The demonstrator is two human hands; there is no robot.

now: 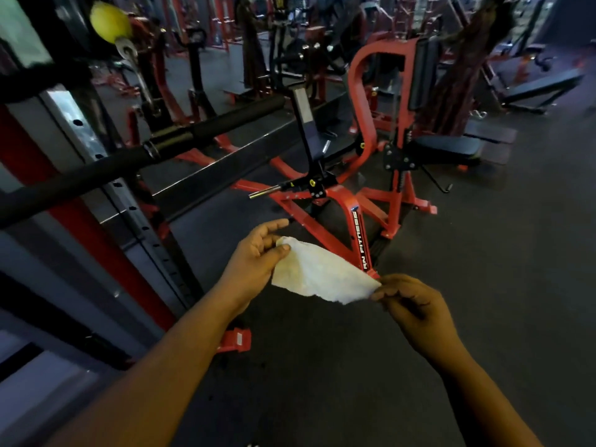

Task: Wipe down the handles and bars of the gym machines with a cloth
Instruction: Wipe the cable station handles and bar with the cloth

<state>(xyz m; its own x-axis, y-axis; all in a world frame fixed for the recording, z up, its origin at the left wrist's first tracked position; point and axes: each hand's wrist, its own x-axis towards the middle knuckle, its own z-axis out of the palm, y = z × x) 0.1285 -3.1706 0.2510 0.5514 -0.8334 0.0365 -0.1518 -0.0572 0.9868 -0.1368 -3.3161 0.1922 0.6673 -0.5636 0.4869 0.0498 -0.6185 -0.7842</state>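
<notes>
Stretching across the far left at chest height, a long black padded bar runs from the lower left up toward the middle, fixed to a red and grey rack whose top and base are cut off by the edge of the view. Lower down and just right of the rack, the left hand pinches one corner of a white cloth between thumb and curled fingers, the forefinger pointing loosely outward. The cloth hangs spread in the air between both hands, above the dark floor, touching no machine. It looks thin, light and limp, so it should fold or bunch easily; gathering it into a pad in one palm would probably serve better for gripping round a bar than holding it by its corners. Behind it stands a red seated machine with a small steel peg. At the right, the right hand nips the opposite corner with curled fingers. Farther machines are blurred and dim, and whether the cloth is damp cannot be told.
</notes>
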